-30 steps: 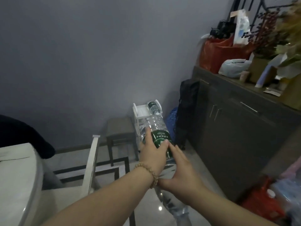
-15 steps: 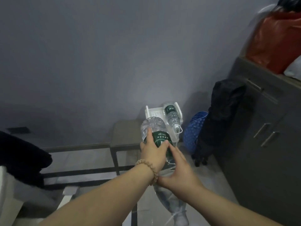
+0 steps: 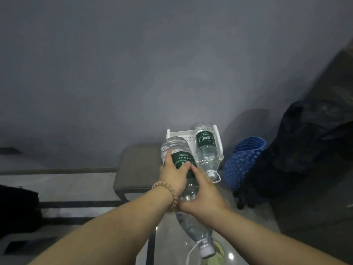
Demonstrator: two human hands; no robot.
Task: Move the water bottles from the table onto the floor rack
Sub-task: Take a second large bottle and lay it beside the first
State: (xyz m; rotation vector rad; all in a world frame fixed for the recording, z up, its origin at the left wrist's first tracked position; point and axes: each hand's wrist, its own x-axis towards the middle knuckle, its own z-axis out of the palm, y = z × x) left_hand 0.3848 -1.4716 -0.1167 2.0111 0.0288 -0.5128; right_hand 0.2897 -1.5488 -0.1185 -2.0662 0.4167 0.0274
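While the half-second-old picture had the rack small and far off at twelve o'clock, we now see it nearer and larger, and the dark cabinet with its red bag has slid out of view at two o'clock. Our grip has not changed. Our left hand (image 3: 174, 175) is closed around the green label of the held water bottle (image 3: 188, 190), fingers curled over its far shoulder, a beaded bracelet (image 3: 172, 196) on the wrist. Our right hand (image 3: 203, 197) is wrapped around the same bottle lower down, at its clear middle. The bottle is tilted, base pointing to twelve o'clock toward the rack, white cap at six o'clock near us with a loose ring hanging off it.

A second water bottle (image 3: 206, 150) already lies on the white floor rack (image 3: 179, 133), cap hanging over the near edge. At nine o'clock from the rack stands a grey stool (image 3: 137, 163); at three o'clock a blue mat (image 3: 242, 159) leans against a black bag (image 3: 305, 146).
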